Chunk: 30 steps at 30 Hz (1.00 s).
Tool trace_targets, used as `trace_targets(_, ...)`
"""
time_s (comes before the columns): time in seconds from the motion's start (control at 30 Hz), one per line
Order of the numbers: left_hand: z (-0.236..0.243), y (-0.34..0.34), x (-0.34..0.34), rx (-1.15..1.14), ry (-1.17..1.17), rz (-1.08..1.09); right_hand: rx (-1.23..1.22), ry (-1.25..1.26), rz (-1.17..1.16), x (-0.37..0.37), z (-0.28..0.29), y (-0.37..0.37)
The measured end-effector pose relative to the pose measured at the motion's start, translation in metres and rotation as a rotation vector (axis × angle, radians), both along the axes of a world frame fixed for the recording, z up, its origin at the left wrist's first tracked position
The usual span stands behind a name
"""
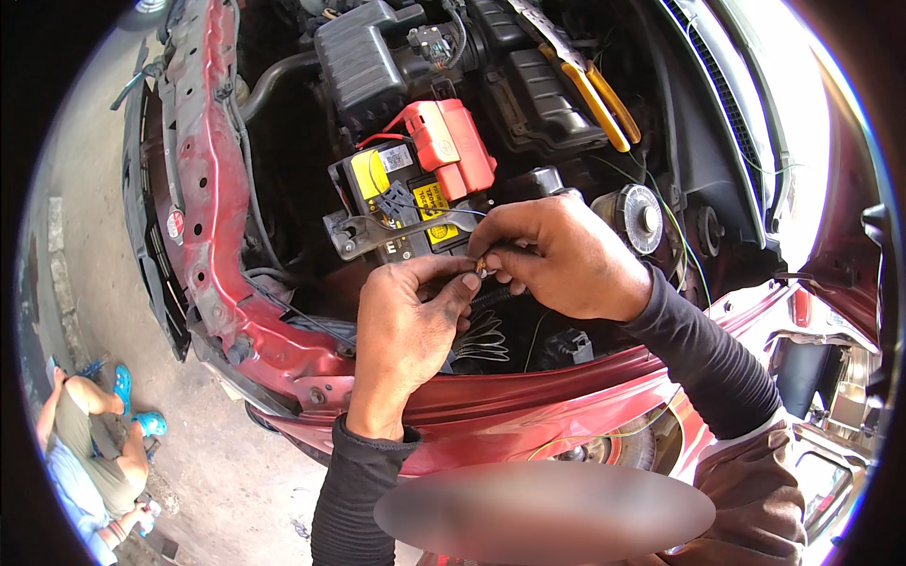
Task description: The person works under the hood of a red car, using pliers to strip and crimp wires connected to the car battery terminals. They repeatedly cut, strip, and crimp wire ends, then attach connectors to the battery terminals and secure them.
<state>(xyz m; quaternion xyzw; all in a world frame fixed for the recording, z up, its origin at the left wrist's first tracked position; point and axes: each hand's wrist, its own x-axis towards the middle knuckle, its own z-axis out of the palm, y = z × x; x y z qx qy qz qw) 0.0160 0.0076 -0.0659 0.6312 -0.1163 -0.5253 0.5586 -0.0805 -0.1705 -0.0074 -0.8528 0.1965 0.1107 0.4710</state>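
Over the front of an open car engine bay, both of my hands meet at a small brassy metal piece [482, 267]. It looks like a wire terminal, but fingers cover most of it. My left hand [401, 316] is closed, pinching it between thumb and forefinger. From the other side, my right hand [571, 259] pinches the same spot, its remaining fingers curled. A thin dark wire [429, 208] runs from beside the right fingers across the car battery [396, 170]. The battery has yellow labels, a red terminal cover [448, 141] and a grey hold-down bracket [377, 232].
A yellow-handled hand tool [595, 99] lies on black housings at the back right. Thin green wire [675, 222] trails down the right side, and loose pale wires [483, 340] hang beneath my hands. At the lower left, a person in blue clogs [149, 424] sits on the concrete.
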Motion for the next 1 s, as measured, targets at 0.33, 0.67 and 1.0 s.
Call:
trace_targets(0.33, -0.002, 0.005, 0.004, -0.049, -0.017, -0.029, -0.291, -0.283, -0.06, 0.0, 0.029, -0.016)
trace_targets(0.67, -0.012, 0.007, 0.003, -0.074, 0.17, 0.086, -0.869, 0.028, -0.173, 0.009, 0.012, -0.135)
trace_targets(1.0, -0.016, 0.006, 0.006, -0.056, 0.286, 0.141, -1.164, -0.314, -0.177, -0.019, 0.047, -0.095)
